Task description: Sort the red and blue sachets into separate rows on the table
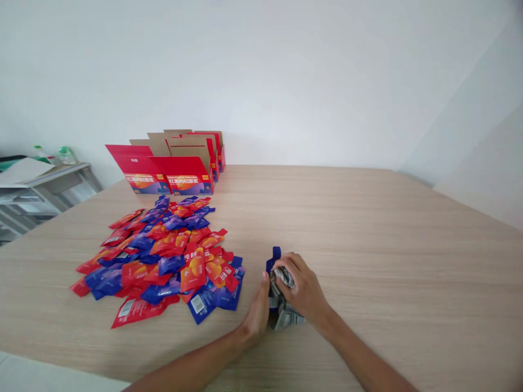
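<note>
My right hand point(304, 288) is closed over a small stack of foil pouches point(281, 316) standing on edge on the wooden table point(368, 245), with a blue pouch tip point(277, 253) sticking out at the far end. My left hand point(257, 313) lies flat with fingers straight, pressed against the stack's left side. Just left of both hands spreads a loose pile of red and blue pouches point(163, 256).
Several open red cardboard boxes point(175, 166) stand at the table's far left edge, behind the pile. A grey shelf unit point(36, 188) with bottles sits beyond the table's left side. A white wall runs behind.
</note>
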`<state>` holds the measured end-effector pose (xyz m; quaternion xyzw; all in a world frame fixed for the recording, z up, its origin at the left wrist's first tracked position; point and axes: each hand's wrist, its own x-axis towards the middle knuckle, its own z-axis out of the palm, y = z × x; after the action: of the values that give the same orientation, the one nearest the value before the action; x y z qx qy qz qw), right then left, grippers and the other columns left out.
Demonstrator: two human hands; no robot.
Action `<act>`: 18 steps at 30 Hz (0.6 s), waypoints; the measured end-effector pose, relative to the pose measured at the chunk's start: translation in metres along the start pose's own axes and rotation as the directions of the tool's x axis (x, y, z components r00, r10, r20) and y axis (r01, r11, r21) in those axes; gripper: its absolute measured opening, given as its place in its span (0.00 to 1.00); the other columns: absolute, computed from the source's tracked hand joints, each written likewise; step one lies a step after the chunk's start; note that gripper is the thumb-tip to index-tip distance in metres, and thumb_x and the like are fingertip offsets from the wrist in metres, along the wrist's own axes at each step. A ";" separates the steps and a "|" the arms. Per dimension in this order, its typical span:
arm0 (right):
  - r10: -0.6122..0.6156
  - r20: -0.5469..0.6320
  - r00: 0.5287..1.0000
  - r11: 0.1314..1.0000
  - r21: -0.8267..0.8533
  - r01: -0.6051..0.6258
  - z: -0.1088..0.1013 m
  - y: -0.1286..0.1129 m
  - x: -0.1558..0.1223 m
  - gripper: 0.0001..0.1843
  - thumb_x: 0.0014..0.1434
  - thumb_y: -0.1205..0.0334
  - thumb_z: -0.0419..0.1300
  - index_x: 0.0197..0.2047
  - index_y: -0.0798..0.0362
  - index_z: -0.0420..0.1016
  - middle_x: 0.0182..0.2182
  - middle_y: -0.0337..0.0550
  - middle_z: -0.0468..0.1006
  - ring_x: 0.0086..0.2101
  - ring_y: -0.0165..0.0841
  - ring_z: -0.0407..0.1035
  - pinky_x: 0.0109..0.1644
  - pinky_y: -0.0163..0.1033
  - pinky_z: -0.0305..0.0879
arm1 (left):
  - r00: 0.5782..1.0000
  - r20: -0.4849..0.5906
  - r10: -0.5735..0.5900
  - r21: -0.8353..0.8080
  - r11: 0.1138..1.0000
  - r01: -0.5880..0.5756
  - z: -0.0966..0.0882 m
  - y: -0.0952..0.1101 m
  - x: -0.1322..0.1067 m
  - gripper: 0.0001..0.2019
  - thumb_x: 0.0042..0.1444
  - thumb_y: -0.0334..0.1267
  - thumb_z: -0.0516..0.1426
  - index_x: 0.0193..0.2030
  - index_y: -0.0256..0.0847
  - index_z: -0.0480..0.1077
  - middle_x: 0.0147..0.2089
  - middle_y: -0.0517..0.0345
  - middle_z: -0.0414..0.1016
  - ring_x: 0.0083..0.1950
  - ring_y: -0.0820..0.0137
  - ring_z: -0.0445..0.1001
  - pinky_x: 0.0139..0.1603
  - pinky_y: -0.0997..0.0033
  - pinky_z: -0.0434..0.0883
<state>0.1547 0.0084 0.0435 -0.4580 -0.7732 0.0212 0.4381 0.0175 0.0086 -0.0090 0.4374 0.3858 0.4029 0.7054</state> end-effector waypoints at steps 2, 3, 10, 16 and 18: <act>0.026 -0.038 0.999 0.999 -0.027 -0.027 -0.005 0.001 0.003 0.08 0.66 0.71 0.57 0.44 0.48 0.70 0.40 0.44 0.75 0.43 0.40 0.71 0.48 0.43 0.70 | 0.996 -0.044 0.082 0.029 0.996 -0.081 0.003 0.000 -0.002 0.44 0.54 0.81 0.49 0.56 0.44 0.77 0.66 0.44 0.76 0.75 0.50 0.63 0.80 0.51 0.53; 0.033 -0.049 0.998 0.999 -0.037 -0.035 -0.007 0.001 0.004 0.08 0.66 0.71 0.57 0.44 0.48 0.71 0.39 0.44 0.75 0.43 0.40 0.71 0.48 0.43 0.70 | 0.995 -0.037 0.094 0.039 0.995 -0.093 0.003 0.001 -0.003 0.42 0.55 0.80 0.50 0.54 0.44 0.78 0.66 0.44 0.76 0.74 0.50 0.64 0.80 0.52 0.53; -0.076 0.087 0.993 0.997 -0.026 0.078 -0.006 -0.009 0.001 0.10 0.63 0.72 0.60 0.44 0.48 0.71 0.40 0.44 0.77 0.42 0.39 0.72 0.46 0.44 0.71 | 0.986 -0.161 0.037 -0.226 0.971 -0.074 0.003 0.015 -0.003 0.34 0.50 0.74 0.63 0.42 0.40 0.79 0.49 0.48 0.83 0.60 0.53 0.76 0.67 0.56 0.69; -0.177 0.227 0.958 0.983 -0.008 0.183 -0.002 -0.014 -0.004 0.13 0.59 0.74 0.63 0.44 0.48 0.72 0.41 0.43 0.78 0.42 0.40 0.73 0.46 0.43 0.73 | 0.987 -0.087 -0.136 -0.489 0.869 0.077 0.000 0.027 -0.003 0.31 0.44 0.67 0.71 0.33 0.36 0.78 0.33 0.56 0.81 0.39 0.63 0.79 0.49 0.66 0.74; -0.156 0.157 0.975 0.986 -0.032 0.163 -0.005 -0.013 -0.002 0.12 0.61 0.74 0.62 0.44 0.48 0.72 0.41 0.43 0.78 0.41 0.39 0.73 0.45 0.44 0.73 | 0.989 -0.017 -0.149 -0.520 0.846 0.118 0.001 0.026 -0.004 0.29 0.43 0.64 0.73 0.35 0.37 0.80 0.37 0.54 0.83 0.45 0.61 0.80 0.53 0.66 0.73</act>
<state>0.1495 -0.0026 0.0505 -0.4011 -0.8393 0.0040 0.3670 0.0109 0.0127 0.0164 0.1922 0.3126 0.4541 0.8119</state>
